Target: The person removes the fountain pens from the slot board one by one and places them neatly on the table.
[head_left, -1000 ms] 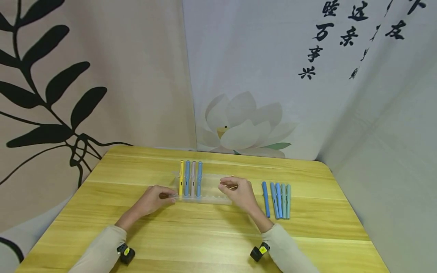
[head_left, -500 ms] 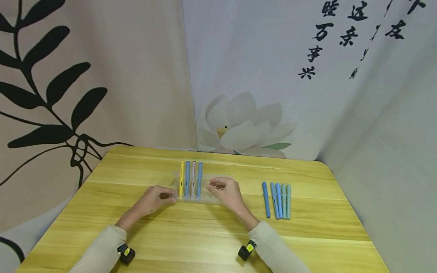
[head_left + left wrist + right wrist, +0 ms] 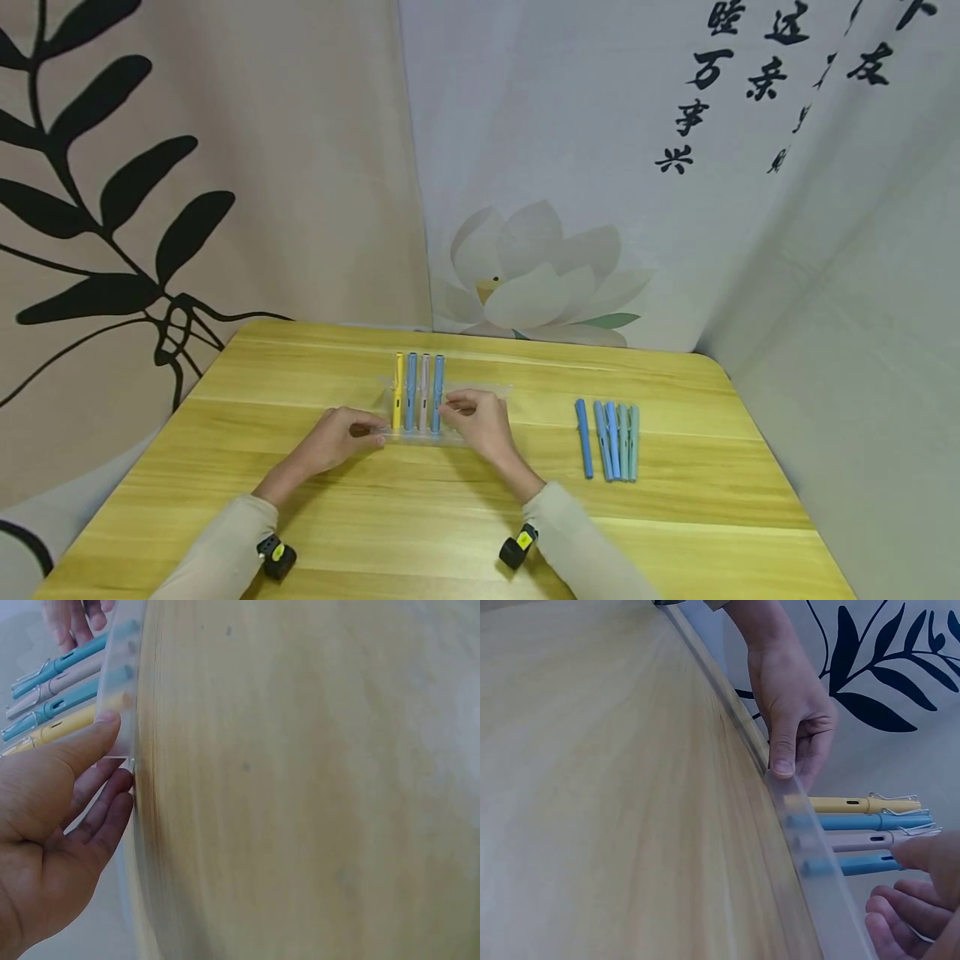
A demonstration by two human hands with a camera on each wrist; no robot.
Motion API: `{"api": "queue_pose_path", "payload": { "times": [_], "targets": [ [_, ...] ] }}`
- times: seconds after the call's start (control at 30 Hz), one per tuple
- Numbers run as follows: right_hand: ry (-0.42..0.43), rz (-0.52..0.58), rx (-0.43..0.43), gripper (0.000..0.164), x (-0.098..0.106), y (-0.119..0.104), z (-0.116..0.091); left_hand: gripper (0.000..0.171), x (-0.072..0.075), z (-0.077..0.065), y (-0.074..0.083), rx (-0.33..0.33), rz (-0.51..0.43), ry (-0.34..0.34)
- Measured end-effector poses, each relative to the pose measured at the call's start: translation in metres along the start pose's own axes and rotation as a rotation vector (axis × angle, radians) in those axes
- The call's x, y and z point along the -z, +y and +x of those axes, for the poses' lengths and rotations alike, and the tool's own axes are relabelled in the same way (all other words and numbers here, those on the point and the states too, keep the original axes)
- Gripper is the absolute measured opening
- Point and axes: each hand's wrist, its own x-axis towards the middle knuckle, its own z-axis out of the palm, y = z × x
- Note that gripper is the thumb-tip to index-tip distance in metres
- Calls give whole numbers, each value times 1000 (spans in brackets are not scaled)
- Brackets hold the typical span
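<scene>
The left hand point(image 3: 341, 437) pinches the clear stand point(image 3: 832, 904). Beside the rightmost standing pen point(image 3: 438, 383) is the right hand point(image 3: 483, 427), thumb and fingers apart.

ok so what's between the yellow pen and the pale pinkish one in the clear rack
Just one blue pen sits between the yellow pen and the pale pinkish pen; the head view shows it.

Long cream left sleeve point(image 3: 221, 550), plain cloth, boxy black left wrist camera point(image 3: 280, 567) with yellow marking just beside the left sleeve, right of the left sleeve a similar black-and-yellow right wrist camera point(image 3: 513, 553), farther right a matching cream right sleeve point(image 3: 585, 542)
</scene>
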Motion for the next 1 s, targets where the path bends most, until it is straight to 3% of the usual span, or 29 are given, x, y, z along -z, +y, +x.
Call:
{"api": "queue_pose_path", "payload": {
  "times": [0.33,1.0],
  "targets": [
    [9,13,29,24,-5,2,4,19,1,0,1,-3,5,2],
    [-25,-34,3,22,-9,-1,7,19,0,-1,0,-10,4,0]
  ]
}}
